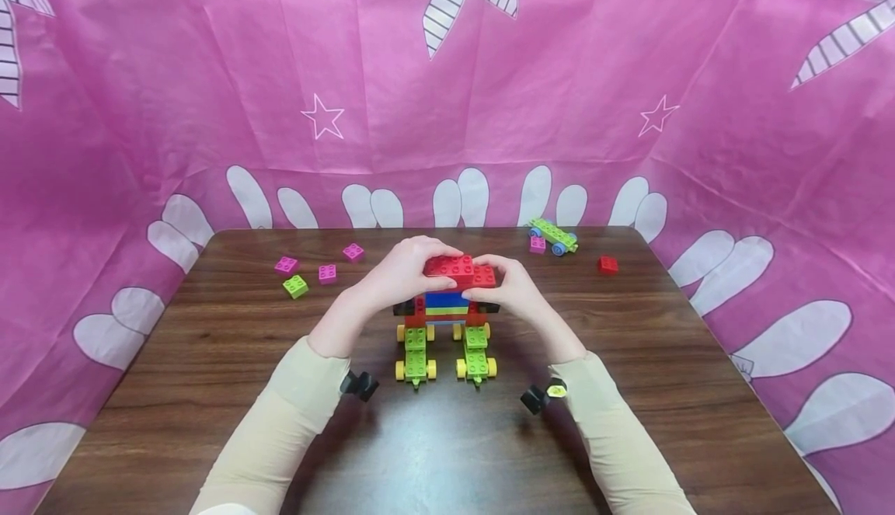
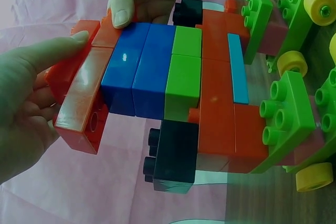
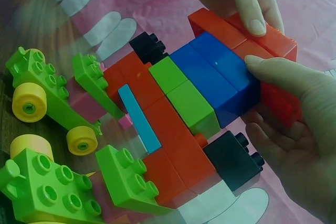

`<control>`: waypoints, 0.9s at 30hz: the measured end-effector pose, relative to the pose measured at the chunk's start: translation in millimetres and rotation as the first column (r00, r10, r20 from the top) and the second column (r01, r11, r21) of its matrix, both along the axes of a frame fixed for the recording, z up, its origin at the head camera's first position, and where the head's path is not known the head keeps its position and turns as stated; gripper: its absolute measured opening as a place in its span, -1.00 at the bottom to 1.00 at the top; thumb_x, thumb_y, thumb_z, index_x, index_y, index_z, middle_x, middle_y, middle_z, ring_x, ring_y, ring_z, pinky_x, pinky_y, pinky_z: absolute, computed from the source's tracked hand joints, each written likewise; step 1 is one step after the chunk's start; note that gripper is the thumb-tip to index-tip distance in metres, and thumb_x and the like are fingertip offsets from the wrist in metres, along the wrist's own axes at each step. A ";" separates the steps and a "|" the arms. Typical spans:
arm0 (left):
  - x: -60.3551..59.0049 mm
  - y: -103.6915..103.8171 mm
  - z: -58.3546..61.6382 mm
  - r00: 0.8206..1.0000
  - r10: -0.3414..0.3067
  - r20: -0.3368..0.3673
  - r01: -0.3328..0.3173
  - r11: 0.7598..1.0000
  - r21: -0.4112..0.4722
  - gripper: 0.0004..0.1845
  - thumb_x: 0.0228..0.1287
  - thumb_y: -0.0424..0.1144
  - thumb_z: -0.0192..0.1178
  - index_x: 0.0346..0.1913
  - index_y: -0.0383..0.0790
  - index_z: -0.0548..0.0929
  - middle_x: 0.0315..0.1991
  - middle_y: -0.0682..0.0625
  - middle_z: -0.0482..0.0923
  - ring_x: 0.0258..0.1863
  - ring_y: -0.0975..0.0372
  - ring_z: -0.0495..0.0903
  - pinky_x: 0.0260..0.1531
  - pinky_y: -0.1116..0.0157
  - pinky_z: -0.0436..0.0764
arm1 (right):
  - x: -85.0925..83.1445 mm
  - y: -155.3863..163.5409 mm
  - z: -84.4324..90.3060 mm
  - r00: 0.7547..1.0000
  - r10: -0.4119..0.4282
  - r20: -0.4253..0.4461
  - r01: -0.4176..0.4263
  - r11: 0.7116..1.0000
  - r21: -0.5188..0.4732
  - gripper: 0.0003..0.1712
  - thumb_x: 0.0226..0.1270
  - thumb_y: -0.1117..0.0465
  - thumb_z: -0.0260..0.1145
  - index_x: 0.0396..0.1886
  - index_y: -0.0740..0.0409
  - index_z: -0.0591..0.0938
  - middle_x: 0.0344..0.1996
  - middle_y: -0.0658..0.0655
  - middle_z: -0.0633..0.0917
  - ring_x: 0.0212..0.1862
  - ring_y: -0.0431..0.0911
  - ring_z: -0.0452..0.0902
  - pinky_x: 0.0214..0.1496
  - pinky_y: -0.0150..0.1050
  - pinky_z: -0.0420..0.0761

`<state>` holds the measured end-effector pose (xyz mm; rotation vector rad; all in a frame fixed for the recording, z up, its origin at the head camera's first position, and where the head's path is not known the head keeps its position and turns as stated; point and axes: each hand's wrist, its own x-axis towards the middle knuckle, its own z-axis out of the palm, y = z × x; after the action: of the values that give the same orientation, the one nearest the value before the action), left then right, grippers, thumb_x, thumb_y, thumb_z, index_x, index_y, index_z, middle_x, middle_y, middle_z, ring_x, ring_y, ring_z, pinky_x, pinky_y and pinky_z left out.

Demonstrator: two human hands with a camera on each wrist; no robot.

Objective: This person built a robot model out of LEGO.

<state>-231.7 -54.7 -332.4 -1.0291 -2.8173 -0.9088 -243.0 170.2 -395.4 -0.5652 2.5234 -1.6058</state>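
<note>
A built figure of toy building bricks stands at the middle of the table on two lime wheeled bases [image 1: 416,361] with yellow wheels. Its trunk stacks red bricks [image 2: 216,93], a lime layer [image 2: 182,80] and blue bricks [image 2: 153,72]; black bricks [image 2: 177,153] jut out at the sides. Red bricks [image 1: 450,267] lie across the top. My left hand [image 1: 408,270] grips the left part of this red top, thumb on its near face and fingers behind. From the other side my right hand [image 1: 513,288] holds the right end, its thumb low by the blue.
Loose pink bricks [image 1: 327,273] and a lime brick [image 1: 295,287] lie at the back left. At the back right are a lime wheeled base [image 1: 554,235] with blue wheels, a pink brick [image 1: 537,245] and a red brick [image 1: 607,265]. A pink curtain [image 1: 405,111] surrounds the table.
</note>
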 end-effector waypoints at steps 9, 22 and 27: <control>1.1 0.6 2.6 1.000 0.016 0.002 -0.016 1.000 0.010 -0.53 0.18 -0.16 0.40 0.16 -0.19 0.65 0.08 -0.09 0.67 0.08 0.09 0.59 0.09 0.12 0.59 | 0.0 -0.1 -0.1 1.000 0.005 -0.002 -0.005 1.000 -0.009 -0.48 0.14 0.16 0.49 0.10 0.17 0.59 -0.02 0.20 0.70 -0.03 0.02 0.60 -0.02 -0.19 0.66; 2.2 0.8 3.2 1.000 0.022 -0.014 -0.022 0.999 0.025 -0.53 0.13 -0.15 0.44 0.12 -0.19 0.67 0.05 -0.08 0.69 0.05 0.10 0.62 0.04 0.14 0.61 | 0.3 -0.8 0.3 1.000 0.001 0.001 -0.001 1.000 -0.006 -0.48 0.13 0.18 0.50 0.10 0.18 0.60 -0.02 0.21 0.70 -0.04 0.03 0.59 -0.04 -0.21 0.65; -0.2 1.2 3.2 1.000 0.022 0.002 -0.022 1.000 0.015 -0.51 0.11 -0.14 0.45 0.12 -0.18 0.68 0.04 -0.07 0.69 0.04 0.10 0.61 0.05 0.14 0.60 | 0.6 -0.6 0.8 1.000 0.003 0.004 -0.003 1.000 -0.012 -0.48 0.14 0.17 0.49 0.10 0.18 0.60 -0.02 0.21 0.70 -0.04 0.03 0.60 -0.03 -0.20 0.66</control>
<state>-232.0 -53.5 -329.1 -0.9943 -2.8129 -0.9269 -242.4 169.6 -394.6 -0.5653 2.5108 -1.6201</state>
